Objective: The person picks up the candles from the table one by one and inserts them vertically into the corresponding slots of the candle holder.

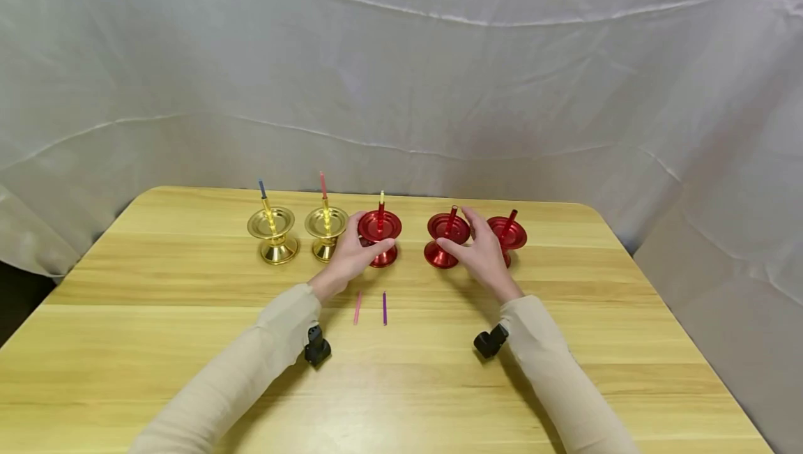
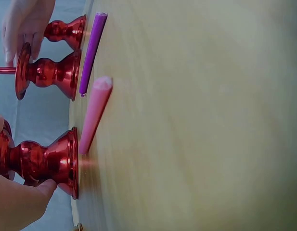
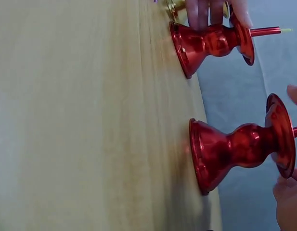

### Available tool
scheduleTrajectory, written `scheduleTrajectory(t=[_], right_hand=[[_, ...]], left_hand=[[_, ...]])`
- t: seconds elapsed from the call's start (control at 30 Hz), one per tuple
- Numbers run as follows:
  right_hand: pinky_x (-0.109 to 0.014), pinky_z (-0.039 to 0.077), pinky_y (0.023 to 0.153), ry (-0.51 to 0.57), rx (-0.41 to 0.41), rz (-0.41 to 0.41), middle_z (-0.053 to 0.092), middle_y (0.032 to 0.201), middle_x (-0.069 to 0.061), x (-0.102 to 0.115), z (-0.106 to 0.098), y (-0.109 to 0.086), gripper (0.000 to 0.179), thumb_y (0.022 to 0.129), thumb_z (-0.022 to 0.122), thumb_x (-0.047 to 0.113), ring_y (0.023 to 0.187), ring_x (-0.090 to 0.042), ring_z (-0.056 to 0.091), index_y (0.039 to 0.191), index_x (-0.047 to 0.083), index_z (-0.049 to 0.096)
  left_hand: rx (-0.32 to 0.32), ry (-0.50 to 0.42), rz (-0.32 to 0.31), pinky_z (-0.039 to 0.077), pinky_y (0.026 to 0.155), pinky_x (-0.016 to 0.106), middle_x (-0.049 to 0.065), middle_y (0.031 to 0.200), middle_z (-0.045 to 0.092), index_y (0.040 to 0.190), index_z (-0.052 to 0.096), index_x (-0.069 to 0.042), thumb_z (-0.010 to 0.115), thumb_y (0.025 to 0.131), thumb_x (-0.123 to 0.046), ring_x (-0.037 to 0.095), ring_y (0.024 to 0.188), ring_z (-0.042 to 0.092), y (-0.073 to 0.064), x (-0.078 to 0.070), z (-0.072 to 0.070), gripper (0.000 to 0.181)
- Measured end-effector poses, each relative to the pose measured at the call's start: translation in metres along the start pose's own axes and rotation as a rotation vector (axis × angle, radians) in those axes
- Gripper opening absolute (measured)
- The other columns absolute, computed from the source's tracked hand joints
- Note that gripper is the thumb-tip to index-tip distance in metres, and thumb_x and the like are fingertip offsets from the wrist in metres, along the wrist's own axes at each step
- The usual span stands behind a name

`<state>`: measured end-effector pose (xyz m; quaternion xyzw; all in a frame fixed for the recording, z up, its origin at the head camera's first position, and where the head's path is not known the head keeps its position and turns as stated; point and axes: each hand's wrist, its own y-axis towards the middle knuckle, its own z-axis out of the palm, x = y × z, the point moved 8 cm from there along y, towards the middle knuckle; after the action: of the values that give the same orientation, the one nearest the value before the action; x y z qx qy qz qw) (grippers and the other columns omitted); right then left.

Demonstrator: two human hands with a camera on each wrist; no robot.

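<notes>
Gripping one red candle holder (image 1: 389, 227) mid-frame with my left hand (image 1: 348, 257), I hold my right hand (image 1: 483, 253) loosely spread around another red holder (image 1: 443, 229), right of centre.

Between the sleeves (image 1: 219, 384) the tabletop (image 1: 426, 377) leaves a broad lane, the pink candle (image 1: 357, 308) and purple candle (image 1: 385, 308) lying low at its left. Ahead it narrows to a gap between the left red holder (image 1: 385, 257) and middle red holder (image 1: 440, 256) — left hand (image 1: 351, 259) and right hand (image 1: 486, 255) block the outer sides.
</notes>
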<state>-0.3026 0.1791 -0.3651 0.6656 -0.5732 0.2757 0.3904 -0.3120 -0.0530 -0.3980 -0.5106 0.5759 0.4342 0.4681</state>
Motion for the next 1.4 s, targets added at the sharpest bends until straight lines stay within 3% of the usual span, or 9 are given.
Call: scheduleTrajectory(t=[0.53, 1.07, 1.4], right_hand=[[-0.037, 0.027, 0.112, 0.271, 0.082, 0.193, 0.026, 0.155, -0.017, -0.026, 0.010, 0.004, 0.093, 0.083, 0.077, 0.020, 0.140, -0.028, 0.029, 0.154, 0.005, 0.018], [-0.042, 0.033, 0.109, 0.245, 0.100, 0.184, 0.038, 0.147, -0.021, -0.036, 0.017, 0.003, 0.084, 0.086, 0.074, 0.020, 0.131, -0.033, 0.042, 0.150, 0.001, 0.023], [-0.041, 0.035, 0.108, 0.230, 0.104, 0.186, 0.041, 0.145, -0.020, -0.032, 0.016, 0.003, 0.081, 0.087, 0.073, 0.021, 0.131, -0.032, 0.043, 0.149, 0.002, 0.023]], left_hand=[[-0.001, 0.019, -0.022, 0.036, 0.107, 0.041, 0.017, 0.139, 0.044, 0.146, 0.028, -0.006, 0.074, 0.086, -0.017, 0.029, 0.128, 0.044, 0.000, -0.001, 0.000, 0.076], [0.004, -0.008, -0.041, 0.035, 0.107, 0.041, 0.017, 0.140, 0.044, 0.146, 0.028, -0.005, 0.075, 0.085, -0.015, 0.029, 0.129, 0.043, -0.001, 0.000, -0.001, 0.077], [0.007, 0.053, -0.086, 0.030, 0.110, 0.043, 0.018, 0.144, 0.040, 0.149, 0.023, -0.002, 0.076, 0.084, -0.019, 0.031, 0.132, 0.039, 0.000, -0.005, -0.002, 0.086]])
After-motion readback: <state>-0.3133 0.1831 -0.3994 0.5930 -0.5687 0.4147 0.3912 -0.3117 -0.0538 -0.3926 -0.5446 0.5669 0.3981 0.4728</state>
